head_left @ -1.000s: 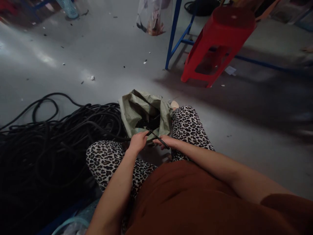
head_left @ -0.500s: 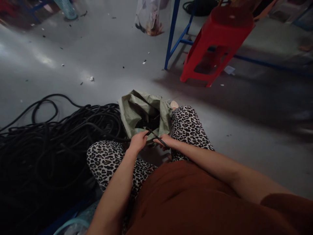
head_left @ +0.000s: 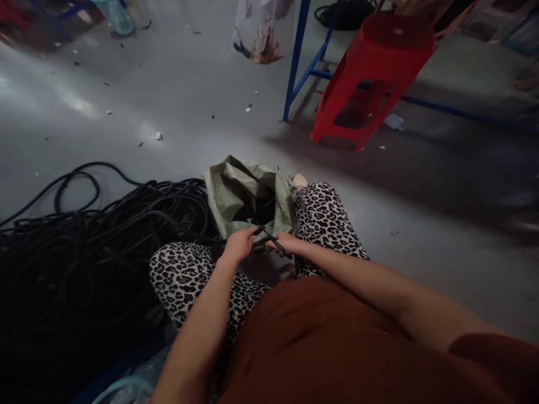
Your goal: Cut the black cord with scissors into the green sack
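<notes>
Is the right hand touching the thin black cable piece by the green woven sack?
Touching. The head view shows the right hand closed around the thin black cable piece.

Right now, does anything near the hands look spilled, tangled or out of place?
Yes. The black cable heap sprawls tangled beside the left leg, and small scraps litter the grey floor beyond. The left hand and right hand grip a short black piece by the green sack.
</notes>
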Tool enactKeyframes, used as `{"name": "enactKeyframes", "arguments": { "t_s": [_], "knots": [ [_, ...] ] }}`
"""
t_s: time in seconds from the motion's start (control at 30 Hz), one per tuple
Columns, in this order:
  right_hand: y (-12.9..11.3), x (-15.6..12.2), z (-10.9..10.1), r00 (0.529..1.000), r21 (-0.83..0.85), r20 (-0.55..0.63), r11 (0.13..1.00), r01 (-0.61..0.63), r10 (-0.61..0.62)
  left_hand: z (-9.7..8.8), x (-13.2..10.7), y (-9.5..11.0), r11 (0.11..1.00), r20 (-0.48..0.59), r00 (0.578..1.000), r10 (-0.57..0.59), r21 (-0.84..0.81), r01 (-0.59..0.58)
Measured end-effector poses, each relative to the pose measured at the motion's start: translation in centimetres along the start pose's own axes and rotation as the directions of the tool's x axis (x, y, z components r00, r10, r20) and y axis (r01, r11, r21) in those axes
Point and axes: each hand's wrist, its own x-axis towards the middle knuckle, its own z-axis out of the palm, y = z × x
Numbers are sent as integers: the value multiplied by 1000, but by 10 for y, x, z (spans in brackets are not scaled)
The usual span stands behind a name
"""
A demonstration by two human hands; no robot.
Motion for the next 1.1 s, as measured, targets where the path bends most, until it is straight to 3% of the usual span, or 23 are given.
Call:
{"name": "enactKeyframes", "arguments": {
  "t_s": [0.23, 0.57, 1.1],
  "knots": [
    [-7, -8, -4, 1000, -115, -9, 993, -15, 14, 5, 5, -2, 997, -24, 1000, 11, -81, -13],
    [-11, -13, -7, 1000, -83, -6, 996, -24, 24, 4, 6, -2, 992, -24, 999, -22, -125, 19],
    [-14, -19, -6, 995, -138, -98, 990, -14, 0, 3, 6, -6, 987, -25, 999, -37, -157, 33]
  ]
}}
